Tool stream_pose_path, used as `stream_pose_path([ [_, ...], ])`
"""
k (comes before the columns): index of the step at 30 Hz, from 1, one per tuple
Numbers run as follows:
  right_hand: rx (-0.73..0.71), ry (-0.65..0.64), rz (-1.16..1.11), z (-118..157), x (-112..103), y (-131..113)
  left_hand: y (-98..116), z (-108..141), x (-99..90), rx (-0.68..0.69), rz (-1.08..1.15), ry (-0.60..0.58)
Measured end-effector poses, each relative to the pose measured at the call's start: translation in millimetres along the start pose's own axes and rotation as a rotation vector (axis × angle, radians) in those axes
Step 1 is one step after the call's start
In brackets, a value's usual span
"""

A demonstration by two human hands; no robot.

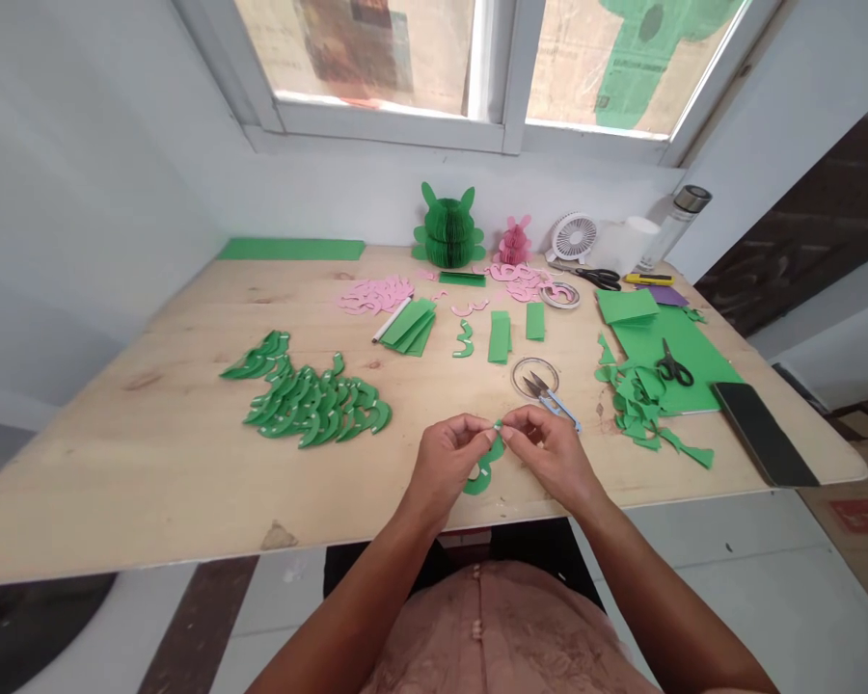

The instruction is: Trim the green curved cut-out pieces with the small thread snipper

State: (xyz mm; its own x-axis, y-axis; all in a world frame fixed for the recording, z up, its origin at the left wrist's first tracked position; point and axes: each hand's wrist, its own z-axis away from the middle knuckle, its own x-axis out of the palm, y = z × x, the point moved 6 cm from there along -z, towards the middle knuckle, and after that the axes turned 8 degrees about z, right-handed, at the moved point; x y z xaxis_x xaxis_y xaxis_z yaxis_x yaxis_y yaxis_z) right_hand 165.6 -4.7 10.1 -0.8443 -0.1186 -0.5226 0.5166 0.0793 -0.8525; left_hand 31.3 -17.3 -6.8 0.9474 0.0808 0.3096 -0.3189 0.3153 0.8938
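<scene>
Near the table's front edge, my left hand [448, 460] and my right hand [548, 450] meet, both pinching the top end of a curved green paper cutout [483, 476]. Its scalloped lower part hangs below the fingertips, with a small white patch on it. Blue-handled thread snips [560, 409] lie just beyond my right hand, their blades over a roll of clear tape [535, 360]. Left of my hands is a spread-out pile of similar green cutouts [311, 403] bearing small white patches. One more green curved piece [464, 339] lies farther back.
Green paper scraps [640, 400], black scissors [672, 366], green sheets [694, 347] and a phone [761, 432] lie on the right. Pink cutouts [376, 295] and folded green strips [411, 328] are mid-table. A green honeycomb paper animal [448, 231], pink one [514, 241] and fan [574, 236] stand behind.
</scene>
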Motion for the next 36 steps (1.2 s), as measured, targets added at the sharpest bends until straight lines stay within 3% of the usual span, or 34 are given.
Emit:
stream_pose_path([
  [5,0.023,0.041,-0.079,0.8,1.4,2.2,-1.8,2.8,2.6,-0.027,-0.017,-0.037],
  [10,0.131,0.108,-0.261,3.3,-3.6,10.3,-2.2,5.0,-7.0,0.029,-0.013,-0.019],
  [14,0.191,0.149,-0.365,6.6,-5.4,16.2,-13.2,11.8,-13.7,-0.051,0.051,-0.036],
  [20,0.215,0.197,-0.444,11.6,-6.4,24.4,-25.0,25.8,-16.6,-0.101,0.042,-0.064],
  [27,0.195,0.171,-0.523,20.7,-3.2,27.7,-28.1,37.3,-18.8,-0.072,0.01,-0.013],
  [31,0.136,0.183,-0.458,26.1,-1.9,33.8,-30.1,41.1,-21.5,-0.041,0.017,0.028],
  [36,0.019,0.22,-0.18,32.1,3.9,45.1,-36.9,39.8,-28.6,0.006,0.013,0.093],
])
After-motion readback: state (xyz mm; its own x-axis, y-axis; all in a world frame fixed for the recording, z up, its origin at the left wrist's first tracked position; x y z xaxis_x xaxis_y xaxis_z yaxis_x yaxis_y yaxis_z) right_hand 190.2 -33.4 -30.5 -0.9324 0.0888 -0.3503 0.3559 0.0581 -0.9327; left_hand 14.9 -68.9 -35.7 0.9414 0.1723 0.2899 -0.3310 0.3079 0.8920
